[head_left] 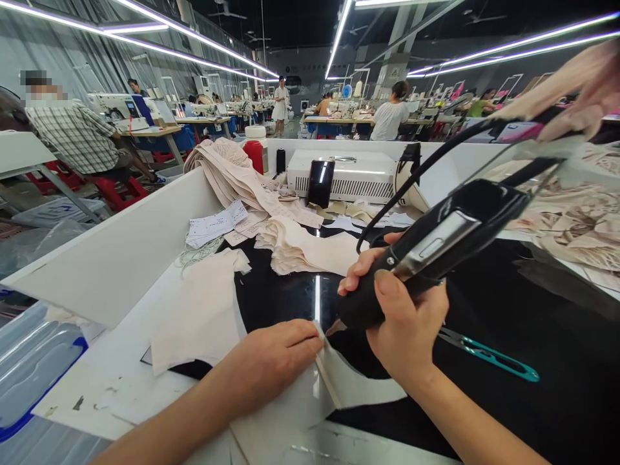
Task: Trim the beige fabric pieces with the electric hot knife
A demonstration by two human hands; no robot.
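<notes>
My right hand point(411, 323) is wrapped round a black corded hand tool point(465, 226) with a silver panel, held tilted above the table. Its exact kind I cannot tell; its lower end is partly hidden by my fingers. My left hand point(271, 361) is closed, fingertips pinching the edge of a cream fabric piece point(358, 381) just left of the tool. The fabric lies partly over a shiny black surface point(281, 297). Teal-handled thread snips point(498, 360) lie right of my right wrist. At the upper right, another person's hand point(576, 90) is beside the tool's cord.
Stacked cream fabric pieces point(314, 248) and a single flat piece point(203, 310) lie beyond and left of my hands. A phone point(320, 184) leans against a white vented box point(361, 174). A white side panel point(121, 252) borders the left. More fabric point(576, 200) is heaped at right.
</notes>
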